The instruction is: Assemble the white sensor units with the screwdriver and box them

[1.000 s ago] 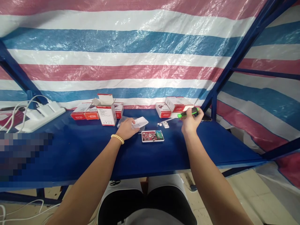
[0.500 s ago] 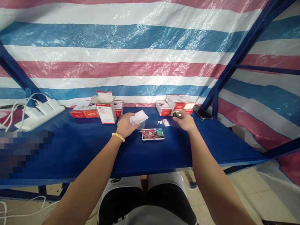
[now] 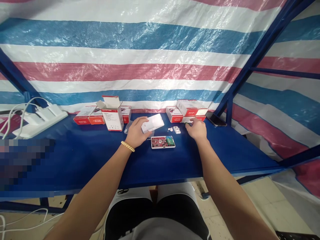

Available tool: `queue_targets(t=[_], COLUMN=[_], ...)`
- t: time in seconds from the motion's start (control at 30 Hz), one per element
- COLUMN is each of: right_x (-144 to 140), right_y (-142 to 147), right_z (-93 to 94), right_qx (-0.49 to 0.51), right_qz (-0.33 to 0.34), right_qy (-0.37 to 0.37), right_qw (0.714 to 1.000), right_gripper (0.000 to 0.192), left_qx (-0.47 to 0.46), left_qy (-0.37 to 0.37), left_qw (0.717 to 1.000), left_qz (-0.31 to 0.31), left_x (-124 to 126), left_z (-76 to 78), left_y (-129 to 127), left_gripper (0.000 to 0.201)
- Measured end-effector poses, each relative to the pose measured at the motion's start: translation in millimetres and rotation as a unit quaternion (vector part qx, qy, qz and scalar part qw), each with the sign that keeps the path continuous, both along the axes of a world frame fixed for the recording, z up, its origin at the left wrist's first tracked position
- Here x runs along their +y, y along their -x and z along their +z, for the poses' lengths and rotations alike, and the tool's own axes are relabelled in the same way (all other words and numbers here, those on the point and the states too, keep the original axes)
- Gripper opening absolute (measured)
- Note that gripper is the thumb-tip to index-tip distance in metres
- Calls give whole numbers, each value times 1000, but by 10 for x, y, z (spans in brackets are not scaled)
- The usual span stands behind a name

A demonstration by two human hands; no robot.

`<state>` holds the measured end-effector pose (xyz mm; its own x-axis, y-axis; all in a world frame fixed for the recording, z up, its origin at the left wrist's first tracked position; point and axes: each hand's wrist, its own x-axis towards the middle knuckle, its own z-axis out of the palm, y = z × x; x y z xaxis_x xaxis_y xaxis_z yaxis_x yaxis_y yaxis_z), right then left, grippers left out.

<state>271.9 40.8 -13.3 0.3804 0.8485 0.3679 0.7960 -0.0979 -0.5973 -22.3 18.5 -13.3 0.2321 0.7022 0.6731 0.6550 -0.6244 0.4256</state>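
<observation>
- I see the left hand (image 3: 137, 132) pinching the white cover (image 3: 153, 123) by its left end, between thumb and fingers; the cover is tilted, just beyond the board.
- The board (image 3: 163, 142) lies face up in a white shell on the tabletop (image 3: 100, 170), between the two hands and touched by neither.
- Right hand (image 3: 198, 129): low, in front of the right-hand boxes (image 3: 188, 108), fingers bent. I note a sliver of green handle (image 3: 186, 124) at the fingertips; whether they pinch it I cannot tell.
- Small white parts (image 3: 176, 130) lie between the cover and the right hand, near the latter.
- Clear bag (image 3: 128, 127): beside the left hand, partly hidden by it.
- Open box (image 3: 113, 120): upright, flaps raised, left of the bag.
- Phone (image 3: 217, 119): flat, right of the right-hand boxes.
</observation>
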Motion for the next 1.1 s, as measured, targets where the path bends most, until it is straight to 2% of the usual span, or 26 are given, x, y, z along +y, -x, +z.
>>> queue_targets(t=[0.07, 0.17, 0.23, 0.3, 0.4, 0.47, 0.53, 0.6, 0.67, 0.73, 0.83, 0.93, 1.1], right_x=[-66, -171, -236, -295, -368, -403, -421, -423, -416, -405, -394, -387, -362], right_y=[151, 381, 499, 574, 616, 608, 575, 524, 469, 436, 448, 497, 517], right_z=[50, 91, 108, 132, 193, 242, 283, 304, 305, 288, 255, 226, 163], right_qx=[79, 216, 289, 344, 417, 448, 462, 472, 477, 468, 429, 383, 333], right_qz=[61, 216, 312, 377, 441, 460, 452, 436, 433, 440, 446, 456, 485], right_qy=[-73, -107, -56, 14, 120, 167, 168, 134, 92, 67, 64, 73, 85], right_qw=[992, 946, 904, 860, 785, 748, 745, 754, 759, 763, 783, 800, 804], right_gripper=[26, 38, 48, 52, 58, 60, 54, 46, 41, 41, 43, 45, 46], left_qx=[-1, 16, 34, 54, 92, 111, 111, 79, 22, -5, 56, 109, 155], left_qy=[-36, -62, -68, -79, -103, -119, -129, -114, -73, -15, 98, 189, 227], left_qw=[999, 992, 986, 980, 973, 970, 973, 984, 996, 1000, 993, 973, 952], left_qz=[-37, -113, -151, -175, -183, -178, -156, -108, -55, -25, -41, -80, -131], left_x=[-58, -128, -154, -168, -180, -187, -188, -169, -127, -70, -2, 9, -49], left_z=[17, 31, 37, 44, 59, 70, 81, 90, 95, 92, 71, 49, 57], left_y=[-55, -140, -180, -203, -223, -238, -250, -239, -188, -101, 36, 98, 49], left_gripper=[43, 44, 46, 47, 46, 46, 47, 60, 79, 84, 76, 87, 103])
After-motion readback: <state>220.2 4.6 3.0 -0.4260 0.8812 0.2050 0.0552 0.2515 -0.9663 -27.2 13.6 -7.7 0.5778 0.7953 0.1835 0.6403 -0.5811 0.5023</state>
